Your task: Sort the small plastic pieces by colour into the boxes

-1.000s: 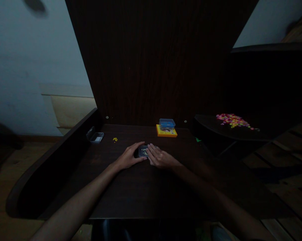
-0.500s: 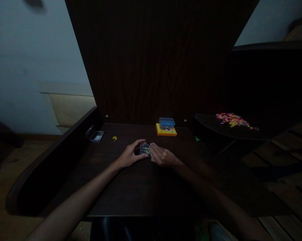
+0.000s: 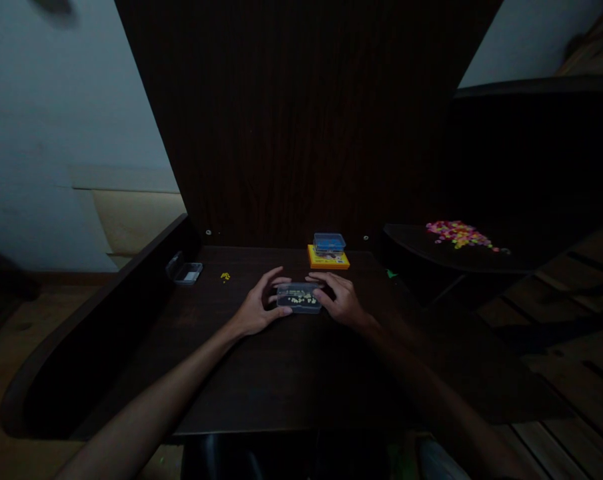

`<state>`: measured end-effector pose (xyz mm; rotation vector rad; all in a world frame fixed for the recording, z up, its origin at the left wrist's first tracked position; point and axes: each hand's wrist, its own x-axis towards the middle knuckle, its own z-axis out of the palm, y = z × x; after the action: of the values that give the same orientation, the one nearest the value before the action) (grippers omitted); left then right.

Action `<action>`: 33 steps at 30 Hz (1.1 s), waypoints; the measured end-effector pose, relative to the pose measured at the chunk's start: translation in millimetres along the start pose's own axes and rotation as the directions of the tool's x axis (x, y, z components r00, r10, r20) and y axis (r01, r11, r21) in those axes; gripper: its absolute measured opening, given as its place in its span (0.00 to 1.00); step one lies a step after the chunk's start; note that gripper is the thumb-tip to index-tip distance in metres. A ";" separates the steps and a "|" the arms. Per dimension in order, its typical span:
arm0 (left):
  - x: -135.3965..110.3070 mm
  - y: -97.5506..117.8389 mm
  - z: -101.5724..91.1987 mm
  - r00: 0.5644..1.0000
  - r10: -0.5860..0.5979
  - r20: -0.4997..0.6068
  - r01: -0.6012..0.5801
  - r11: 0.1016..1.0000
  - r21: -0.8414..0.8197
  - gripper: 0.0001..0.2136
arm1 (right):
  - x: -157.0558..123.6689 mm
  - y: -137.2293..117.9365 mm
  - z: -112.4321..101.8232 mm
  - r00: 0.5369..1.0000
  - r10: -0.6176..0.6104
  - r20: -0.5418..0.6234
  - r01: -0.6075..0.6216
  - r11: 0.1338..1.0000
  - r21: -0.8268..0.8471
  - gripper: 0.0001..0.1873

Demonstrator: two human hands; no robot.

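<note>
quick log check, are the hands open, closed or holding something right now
Left hand: curled, holding the clear box at its left end.
Right hand: curled, holding its right end.

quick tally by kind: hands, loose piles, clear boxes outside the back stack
Hands: 2 (left hand, right hand)
Loose piles: 2 (yellow pile, multicoloured pile)
Clear boxes: 2 (box between the hands, open box at left)
Total: 6

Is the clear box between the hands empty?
Not empty: small pale pieces show inside the clear box. How full it is, I cannot tell.
</note>
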<state>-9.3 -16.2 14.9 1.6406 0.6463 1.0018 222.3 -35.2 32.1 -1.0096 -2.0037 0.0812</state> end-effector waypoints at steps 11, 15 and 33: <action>-0.6 1.8 -0.3 0.999 0.036 0.012 -0.035 0.994 -0.104 0.37 | 0.0 0.5 14.9 0.949 0.312 0.049 -0.307 0.874 0.377 0.19; -1.3 0.2 -0.2 0.997 0.069 0.040 -0.063 0.989 -0.133 0.38 | 2.5 4.4 21.7 0.836 0.541 0.093 -0.474 0.627 0.618 0.29; 0.7 8.8 -8.4 0.956 -0.125 0.265 0.192 0.950 -0.244 0.39 | 2.9 10.2 27.9 0.575 0.684 0.449 -0.615 -0.001 0.789 0.24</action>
<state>-16.8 -13.9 24.2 1.4191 0.4462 0.7178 207.6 -18.1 12.6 -1.0101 -0.8345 1.5287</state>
